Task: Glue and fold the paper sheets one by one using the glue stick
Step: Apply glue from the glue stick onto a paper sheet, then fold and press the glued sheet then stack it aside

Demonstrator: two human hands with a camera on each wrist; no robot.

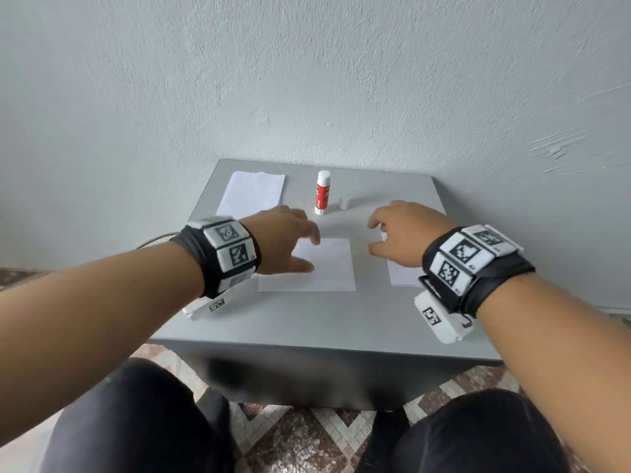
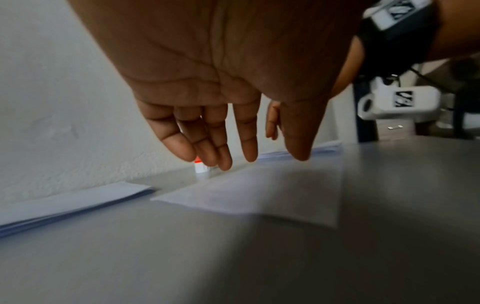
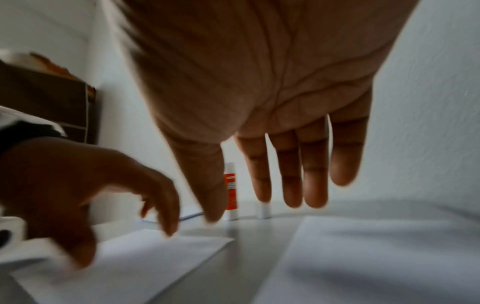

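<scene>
Head view, left to right: a paper stack lies on the grey bench beyond the left hand, whose relaxed grip holds nothing and covers the near-left corner of the single sheet. Ahead, between both grips, the glue stick stands upright, uncapped, with its cap just right of it. The right hand, grip likewise slack and empty, hides most of a second stack beneath it. Both wrist views are blurred; whether fingertips touch paper cannot be told.
</scene>
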